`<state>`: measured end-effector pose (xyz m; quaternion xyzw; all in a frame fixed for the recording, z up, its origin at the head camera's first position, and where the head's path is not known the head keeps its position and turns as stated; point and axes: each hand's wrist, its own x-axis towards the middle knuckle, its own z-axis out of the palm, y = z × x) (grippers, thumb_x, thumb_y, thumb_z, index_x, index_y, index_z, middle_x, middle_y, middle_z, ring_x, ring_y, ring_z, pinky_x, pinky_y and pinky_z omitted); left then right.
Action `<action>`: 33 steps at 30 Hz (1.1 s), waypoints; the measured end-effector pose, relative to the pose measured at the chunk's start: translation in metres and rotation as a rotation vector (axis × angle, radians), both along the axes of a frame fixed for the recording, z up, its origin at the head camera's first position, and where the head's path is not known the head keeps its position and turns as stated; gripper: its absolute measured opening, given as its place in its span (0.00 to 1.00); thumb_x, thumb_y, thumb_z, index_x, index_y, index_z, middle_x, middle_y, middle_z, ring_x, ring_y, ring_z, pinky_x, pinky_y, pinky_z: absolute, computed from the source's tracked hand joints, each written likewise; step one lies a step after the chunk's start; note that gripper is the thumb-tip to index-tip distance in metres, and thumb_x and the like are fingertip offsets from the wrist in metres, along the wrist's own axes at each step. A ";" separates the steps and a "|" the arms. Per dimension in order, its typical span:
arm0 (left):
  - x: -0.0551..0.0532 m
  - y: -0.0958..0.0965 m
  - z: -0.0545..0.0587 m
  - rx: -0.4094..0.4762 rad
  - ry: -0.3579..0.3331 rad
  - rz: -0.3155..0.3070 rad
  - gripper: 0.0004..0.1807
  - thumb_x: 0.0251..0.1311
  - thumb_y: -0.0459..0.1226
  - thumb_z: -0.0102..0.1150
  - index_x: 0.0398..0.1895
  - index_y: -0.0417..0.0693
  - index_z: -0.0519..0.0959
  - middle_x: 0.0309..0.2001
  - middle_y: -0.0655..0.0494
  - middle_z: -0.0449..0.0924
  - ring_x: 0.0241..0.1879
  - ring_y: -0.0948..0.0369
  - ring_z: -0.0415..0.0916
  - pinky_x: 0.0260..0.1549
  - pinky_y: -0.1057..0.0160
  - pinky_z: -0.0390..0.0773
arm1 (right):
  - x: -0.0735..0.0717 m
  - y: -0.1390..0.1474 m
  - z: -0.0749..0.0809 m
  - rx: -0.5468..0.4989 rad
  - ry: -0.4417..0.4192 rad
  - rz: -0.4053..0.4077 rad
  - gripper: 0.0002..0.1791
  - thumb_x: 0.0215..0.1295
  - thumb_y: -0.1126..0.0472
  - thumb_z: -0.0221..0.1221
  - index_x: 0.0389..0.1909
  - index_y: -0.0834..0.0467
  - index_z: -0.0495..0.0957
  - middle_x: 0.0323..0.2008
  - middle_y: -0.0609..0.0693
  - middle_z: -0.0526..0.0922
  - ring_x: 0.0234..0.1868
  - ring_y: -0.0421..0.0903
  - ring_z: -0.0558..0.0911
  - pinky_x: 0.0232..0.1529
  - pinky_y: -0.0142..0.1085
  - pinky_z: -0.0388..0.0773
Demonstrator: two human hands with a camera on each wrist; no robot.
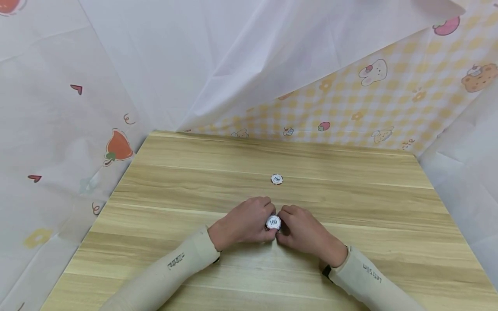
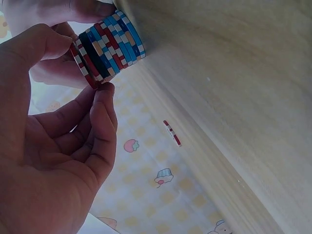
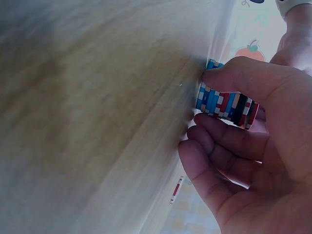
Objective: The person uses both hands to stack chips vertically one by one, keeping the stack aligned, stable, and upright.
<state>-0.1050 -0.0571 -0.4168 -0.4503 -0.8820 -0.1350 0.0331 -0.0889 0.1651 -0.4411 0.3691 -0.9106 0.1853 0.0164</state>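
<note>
A stack of poker chips [image 2: 114, 41] in blue, red and black with pale edge marks stands on the wooden table between both hands. My left hand [image 1: 249, 220] pinches the red-and-white poker chip [image 2: 84, 63] at the top, thumb on one side and a fingertip on the other. That chip sits slightly tilted against the black one below it, its face reading 100 in the head view. Low on the stack, my right hand [image 1: 305, 229] grips the lower chips between thumb [image 3: 219, 78] and fingers.
Beyond the hands, a single red-and-white poker chip [image 1: 277, 179] marked 100 lies flat on the wooden table [image 1: 186, 172]. White and yellow-checked cloth [image 1: 342, 108] hangs along the table's back edge, with more printed cloth [image 1: 58, 129] at the left.
</note>
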 end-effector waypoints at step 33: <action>0.010 -0.008 -0.012 -0.119 -0.142 0.118 0.16 0.63 0.43 0.78 0.35 0.39 0.84 0.31 0.55 0.77 0.29 0.62 0.71 0.31 0.63 0.77 | -0.009 0.003 0.013 0.031 -0.174 -0.042 0.10 0.62 0.65 0.72 0.45 0.59 0.87 0.40 0.44 0.83 0.41 0.42 0.82 0.46 0.42 0.84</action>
